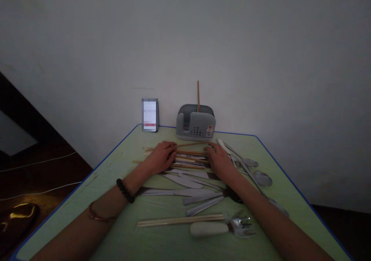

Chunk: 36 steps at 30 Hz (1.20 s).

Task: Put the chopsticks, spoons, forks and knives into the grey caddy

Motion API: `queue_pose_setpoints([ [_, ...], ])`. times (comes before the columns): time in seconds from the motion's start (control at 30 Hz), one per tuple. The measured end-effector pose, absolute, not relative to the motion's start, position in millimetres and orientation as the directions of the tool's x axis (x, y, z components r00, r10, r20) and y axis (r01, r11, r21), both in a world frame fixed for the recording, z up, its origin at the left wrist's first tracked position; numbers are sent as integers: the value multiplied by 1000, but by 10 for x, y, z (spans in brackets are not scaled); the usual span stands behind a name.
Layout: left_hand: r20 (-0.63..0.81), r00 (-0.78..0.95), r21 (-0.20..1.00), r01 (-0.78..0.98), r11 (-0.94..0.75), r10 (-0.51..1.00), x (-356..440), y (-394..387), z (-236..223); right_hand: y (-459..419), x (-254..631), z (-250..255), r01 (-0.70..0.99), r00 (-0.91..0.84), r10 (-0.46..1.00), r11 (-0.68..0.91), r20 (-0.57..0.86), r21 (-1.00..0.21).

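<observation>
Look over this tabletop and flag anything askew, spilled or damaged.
Untidy rather than damaged: knives, chopsticks and spoons lie loose at differing angles, while only one upright stick shows in the grey holder. No spill or breakage is visible.

A green table (116, 236) is covered with chopsticks (181, 220), knives (176, 192), forks (242, 227) and, right, spoons (262, 178).

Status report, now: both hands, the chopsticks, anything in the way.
Left hand, right hand at opposite ends of one wooden chopstick. Second chopstick upright in gray utensil caddy. Loose chopsticks, table knives crowding the near side.
</observation>
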<state>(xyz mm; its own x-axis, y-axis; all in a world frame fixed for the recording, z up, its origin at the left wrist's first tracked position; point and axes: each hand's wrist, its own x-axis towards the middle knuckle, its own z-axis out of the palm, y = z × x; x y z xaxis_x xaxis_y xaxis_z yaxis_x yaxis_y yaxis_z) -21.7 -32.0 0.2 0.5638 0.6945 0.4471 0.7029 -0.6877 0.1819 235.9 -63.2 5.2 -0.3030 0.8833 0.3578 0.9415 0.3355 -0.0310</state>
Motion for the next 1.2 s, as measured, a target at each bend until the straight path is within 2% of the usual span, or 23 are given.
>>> queue_pose_setpoints([
  [0.17,565,565,66,695,-716,601,-198,-333,65,-696,2271,174,919,-334,814,393,475,-28],
  [0.3,576,609,-13,675,-738,546,-144,-400,127,-765,2177,274,926,-335,768,376,547,40],
  [0.37,574,645,-49,642,-765,504,-109,-440,143,-774,2163,300,916,-376,753,391,540,92],
  [0.43,583,670,-67,604,-794,460,-84,-466,145,-761,2190,332,890,-444,764,435,469,133],
  [0.57,653,578,-15,656,-755,490,-114,-428,120,-689,2382,480,862,-507,797,478,330,169],
  [0.73,671,483,66,717,-694,562,-221,-315,68,-636,2614,695,900,-437,840,411,322,149],
  [0.9,674,487,104,682,-724,555,-167,-338,39,-729,2428,675,890,-456,850,441,263,118],
  [1.07,692,455,134,682,-719,561,-108,-379,52,-783,2277,643,879,-477,831,459,286,131],
  [1.13,695,399,184,706,-684,599,-121,-362,51,-761,2333,680,889,-452,831,449,324,88],
  [1.2,695,348,227,724,-652,629,-139,-334,43,-727,2418,749,890,-409,807,456,425,-8],
])
